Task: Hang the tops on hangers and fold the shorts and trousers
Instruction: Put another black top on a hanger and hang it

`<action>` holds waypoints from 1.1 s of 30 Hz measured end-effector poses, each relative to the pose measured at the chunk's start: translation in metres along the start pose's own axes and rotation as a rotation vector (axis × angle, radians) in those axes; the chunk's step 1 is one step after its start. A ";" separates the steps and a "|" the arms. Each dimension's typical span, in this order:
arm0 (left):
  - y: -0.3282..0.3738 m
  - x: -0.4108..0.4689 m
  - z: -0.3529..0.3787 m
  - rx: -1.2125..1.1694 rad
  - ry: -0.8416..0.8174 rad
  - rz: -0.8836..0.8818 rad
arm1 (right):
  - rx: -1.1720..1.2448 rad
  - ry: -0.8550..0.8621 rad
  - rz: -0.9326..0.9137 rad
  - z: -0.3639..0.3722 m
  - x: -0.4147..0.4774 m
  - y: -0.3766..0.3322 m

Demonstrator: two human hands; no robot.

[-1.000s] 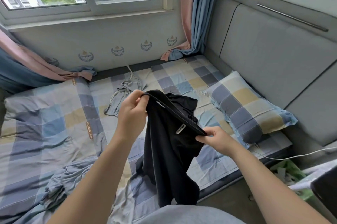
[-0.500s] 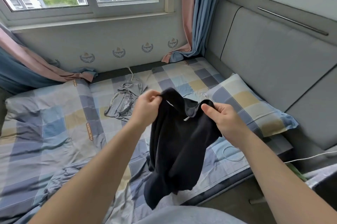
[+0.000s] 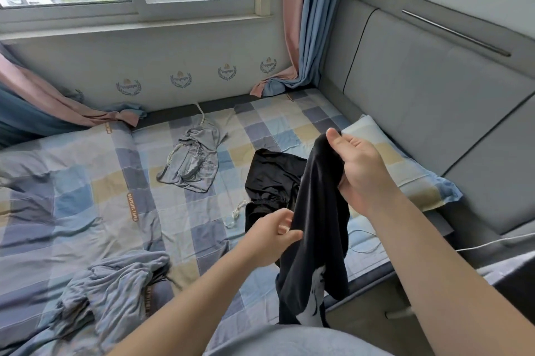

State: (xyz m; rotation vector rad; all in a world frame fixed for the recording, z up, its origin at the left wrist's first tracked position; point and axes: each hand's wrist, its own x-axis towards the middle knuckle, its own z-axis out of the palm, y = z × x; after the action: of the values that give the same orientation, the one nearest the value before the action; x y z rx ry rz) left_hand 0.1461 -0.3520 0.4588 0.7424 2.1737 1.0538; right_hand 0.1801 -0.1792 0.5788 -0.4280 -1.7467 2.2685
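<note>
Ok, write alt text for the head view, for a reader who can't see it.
Two bare hands hold a black garment over a checked bed: the right hand grips its top, the left hand pinches it lower down. A grey garment lies crumpled behind.

My right hand holds the garment above my left hand; shorts lie behind on the bed, pillow to the right.

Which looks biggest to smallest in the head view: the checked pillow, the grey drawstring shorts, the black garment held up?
1. Black garment held up, though it's nearest the camera.
2. Checked pillow.
3. Grey drawstring shorts.
</note>
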 end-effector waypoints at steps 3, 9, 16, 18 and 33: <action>-0.005 0.006 0.007 -0.005 0.096 0.017 | 0.009 -0.025 -0.025 -0.005 0.002 -0.002; -0.001 0.002 -0.015 -0.145 0.326 0.050 | -0.134 0.104 -0.107 -0.031 0.011 -0.001; 0.028 -0.010 -0.054 -0.262 0.455 0.152 | -0.549 0.159 -0.067 -0.048 0.021 0.016; 0.036 -0.014 -0.065 -0.320 0.456 0.154 | -0.677 0.228 0.023 -0.046 0.022 0.024; 0.069 -0.038 -0.100 -0.738 0.540 0.216 | -0.667 -0.290 0.037 0.044 -0.020 0.116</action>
State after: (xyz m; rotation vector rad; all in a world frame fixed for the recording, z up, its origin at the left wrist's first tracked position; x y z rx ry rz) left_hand 0.1147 -0.3900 0.5761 0.3636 1.8737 2.1989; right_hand 0.1797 -0.2555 0.4789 -0.2492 -2.6551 1.7779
